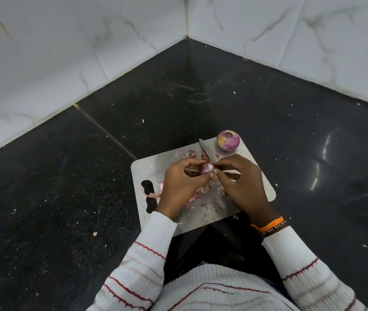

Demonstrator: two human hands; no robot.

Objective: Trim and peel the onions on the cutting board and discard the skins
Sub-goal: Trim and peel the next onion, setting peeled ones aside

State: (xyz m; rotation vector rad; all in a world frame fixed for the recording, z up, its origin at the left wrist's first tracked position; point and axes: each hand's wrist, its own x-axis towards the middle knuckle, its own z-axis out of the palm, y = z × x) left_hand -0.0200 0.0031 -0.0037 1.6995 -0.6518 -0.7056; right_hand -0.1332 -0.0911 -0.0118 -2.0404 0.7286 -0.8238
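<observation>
Pinching from both sides, the fingertips (pixel 210 175) of the two hands meet on a small onion (pixel 207 168) held just above the middle of the cutting board (pixel 154 167). The left hand (pixel 183 185) curls round the onion's left side, thumb underneath; the right hand (pixel 241 182) nips at its right edge, seemingly pulling at a bit of skin, though the exact grip is hard to make out. The knife (pixel 206 151) lies on the board just above the hands, blade pointing to the upper left, its handle hidden behind the right fingers.

Loose skins (pixel 201 189) lie scattered on the board below and beside the hands, and more trimmings (pixel 191 153) sit near the blade. A second onion (pixel 228 140), glossy purple and seemingly already peeled, rests at the board's upper right corner.

By my judgement the work is well along: one onion done, this one showing pale purple flesh and nearly bare. The skins are not yet discarded. No bin or bowl for them is in view, and much of the held onion is covered by the fingers.
</observation>
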